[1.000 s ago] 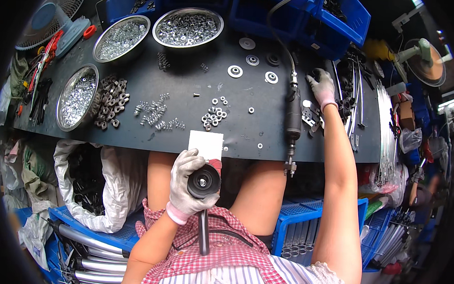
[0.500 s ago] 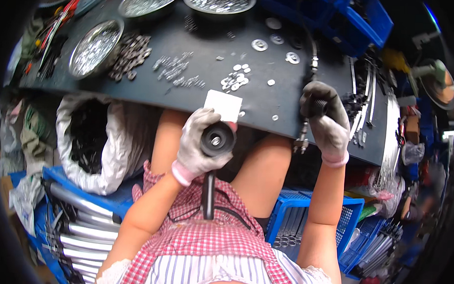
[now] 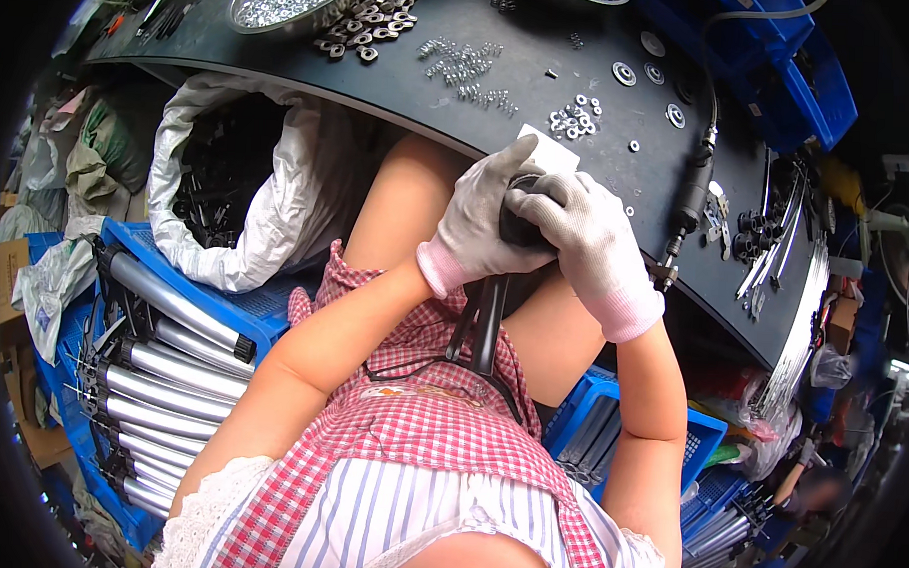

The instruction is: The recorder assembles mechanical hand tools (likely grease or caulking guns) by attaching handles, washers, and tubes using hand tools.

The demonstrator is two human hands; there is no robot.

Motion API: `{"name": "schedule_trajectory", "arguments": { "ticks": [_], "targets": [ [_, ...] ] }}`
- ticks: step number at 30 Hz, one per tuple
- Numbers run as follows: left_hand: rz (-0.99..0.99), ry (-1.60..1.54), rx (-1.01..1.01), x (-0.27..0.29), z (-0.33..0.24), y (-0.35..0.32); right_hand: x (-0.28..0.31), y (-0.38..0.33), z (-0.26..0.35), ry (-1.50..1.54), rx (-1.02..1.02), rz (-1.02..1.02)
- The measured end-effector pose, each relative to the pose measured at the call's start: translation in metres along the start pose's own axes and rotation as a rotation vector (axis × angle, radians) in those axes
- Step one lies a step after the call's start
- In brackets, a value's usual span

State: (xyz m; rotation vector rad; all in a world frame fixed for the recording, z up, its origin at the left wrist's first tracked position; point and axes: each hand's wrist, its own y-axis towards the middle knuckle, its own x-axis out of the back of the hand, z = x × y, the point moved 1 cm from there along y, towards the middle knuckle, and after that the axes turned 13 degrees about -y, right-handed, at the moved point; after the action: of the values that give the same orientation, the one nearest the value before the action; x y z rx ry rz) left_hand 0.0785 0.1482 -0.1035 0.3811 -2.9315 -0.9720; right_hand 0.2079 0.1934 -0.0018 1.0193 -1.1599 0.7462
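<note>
Dark workbench [image 3: 541, 107] with washers [image 3: 577, 118]

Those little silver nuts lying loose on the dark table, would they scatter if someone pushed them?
Probably. The small silver nuts lie loose and unstacked on the smooth dark tabletop, so a push would likely slide them apart. Each looks tiny, so likely light and fiddly to pinch.

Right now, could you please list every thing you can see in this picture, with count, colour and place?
black tube part: one, black, held over the lap
work table: one, dark, top
metal bowl: one in view, silver, full of nuts, top left
loose nuts and washers: many, silver, on the table
white card: one, at the table's near edge
power screwdriver: one, black, on the table, right
white sack: one, left under the table
blue crate: one, left, holding grey tubes
hands: left hand and right hand, white gloves, both gripping the part
</note>
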Motion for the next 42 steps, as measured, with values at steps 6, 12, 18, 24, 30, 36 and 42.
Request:
{"name": "schedule_trajectory", "arguments": {
  "ticks": [6,12,18,24,30,36,42],
  "targets": [
    [0.04,0.02,0.025,0.008,-0.003,0.0,0.01,-0.014,0.002,0.199,-0.099,-0.014],
    [0.065,-0.019,0.053,0.006,0.008,-0.006,0.003,-0.034,0.015,0.098,-0.075,-0.031],
    [0.088,0.025,0.06,0.012,0.001,-0.002,0.001,-0.025,0.023,-0.048,-0.145,-0.002],
    [0.085,0.057,0.078,0.01,-0.001,0.001,-0.007,-0.023,0.027,-0.033,-0.264,-0.091],
    [0.044,0.148,0.148,0.012,-0.014,-0.004,0.007,-0.047,-0.043,-0.113,-0.633,-0.419],
    [0.039,0.124,0.175,0.004,-0.011,-0.005,-0.018,-0.06,-0.147,-0.344,-1.454,0.198],
    [0.022,0.173,0.167,0.004,-0.009,-0.006,-0.025,-0.082,-0.164,-0.128,-1.28,-0.057]
  ]
}}
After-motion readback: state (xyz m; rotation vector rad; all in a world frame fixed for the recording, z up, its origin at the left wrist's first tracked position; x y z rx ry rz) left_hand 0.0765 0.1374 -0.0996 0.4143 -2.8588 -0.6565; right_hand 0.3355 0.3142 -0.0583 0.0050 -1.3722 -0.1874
